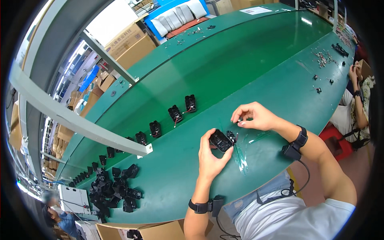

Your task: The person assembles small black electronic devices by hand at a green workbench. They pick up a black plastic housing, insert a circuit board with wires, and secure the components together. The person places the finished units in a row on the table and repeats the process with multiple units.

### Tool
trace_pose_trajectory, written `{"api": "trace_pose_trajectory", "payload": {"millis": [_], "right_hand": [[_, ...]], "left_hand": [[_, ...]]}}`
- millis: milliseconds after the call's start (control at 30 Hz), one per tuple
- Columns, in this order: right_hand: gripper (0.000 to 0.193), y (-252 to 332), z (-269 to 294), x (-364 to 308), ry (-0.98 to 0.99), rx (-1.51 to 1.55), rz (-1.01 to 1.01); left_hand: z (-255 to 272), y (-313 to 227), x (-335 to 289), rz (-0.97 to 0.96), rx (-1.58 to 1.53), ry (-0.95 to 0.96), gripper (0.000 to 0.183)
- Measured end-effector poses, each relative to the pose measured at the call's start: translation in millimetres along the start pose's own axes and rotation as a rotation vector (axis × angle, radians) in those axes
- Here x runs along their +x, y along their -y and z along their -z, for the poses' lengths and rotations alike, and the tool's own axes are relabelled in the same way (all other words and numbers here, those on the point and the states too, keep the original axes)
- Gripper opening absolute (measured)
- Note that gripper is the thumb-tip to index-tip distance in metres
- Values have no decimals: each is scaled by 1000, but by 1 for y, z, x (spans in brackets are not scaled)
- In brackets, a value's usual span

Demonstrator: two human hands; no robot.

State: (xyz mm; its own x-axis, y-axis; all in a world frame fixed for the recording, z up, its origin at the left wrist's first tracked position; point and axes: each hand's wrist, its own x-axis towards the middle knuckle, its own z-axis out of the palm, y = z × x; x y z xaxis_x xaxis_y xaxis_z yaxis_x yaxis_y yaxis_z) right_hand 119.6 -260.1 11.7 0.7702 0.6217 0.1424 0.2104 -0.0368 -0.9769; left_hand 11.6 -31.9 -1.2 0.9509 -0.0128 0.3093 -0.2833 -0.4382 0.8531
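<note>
— What takes up most of the view?

— A long green desk (248, 60), curving from near left to far right, with cardboard boxes (132, 44) beyond its far-left edge.

— And on it?

— A heap of black plastic housings (114, 188) at the near left, then a line of single black parts (176, 114) running along the middle — some trailing red wires. Small loose metal bits (325, 59) are scattered far right, near another person's arm (355, 96).

— The person's own hands?

— The left hand (210, 158) is clamped around a black housing (221, 141), held just above the desk at centre. The right hand (256, 117), just to its right and a little farther, has thumb and forefinger pinched together on something too small to tell.

— Anything smaller?

— Clear plastic strips (241, 157) lie on the desk just right of the left hand, and each wrist wears a black band.
</note>
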Motion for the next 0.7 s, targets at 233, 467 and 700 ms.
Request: {"api": "trace_pose_trajectory", "payload": {"millis": [233,467,700], "right_hand": [[19,30,-16,-12,114,281,-4],[10,39,-21,-18,-24,237,46],[9,48,-29,-24,-39,-111,299]], "left_hand": [[-7,-7,-4,35,-268,18,89],[-12,-10,-10,44,-309,77,90],[-14,-14,-10,-16,-284,27,89]]}}
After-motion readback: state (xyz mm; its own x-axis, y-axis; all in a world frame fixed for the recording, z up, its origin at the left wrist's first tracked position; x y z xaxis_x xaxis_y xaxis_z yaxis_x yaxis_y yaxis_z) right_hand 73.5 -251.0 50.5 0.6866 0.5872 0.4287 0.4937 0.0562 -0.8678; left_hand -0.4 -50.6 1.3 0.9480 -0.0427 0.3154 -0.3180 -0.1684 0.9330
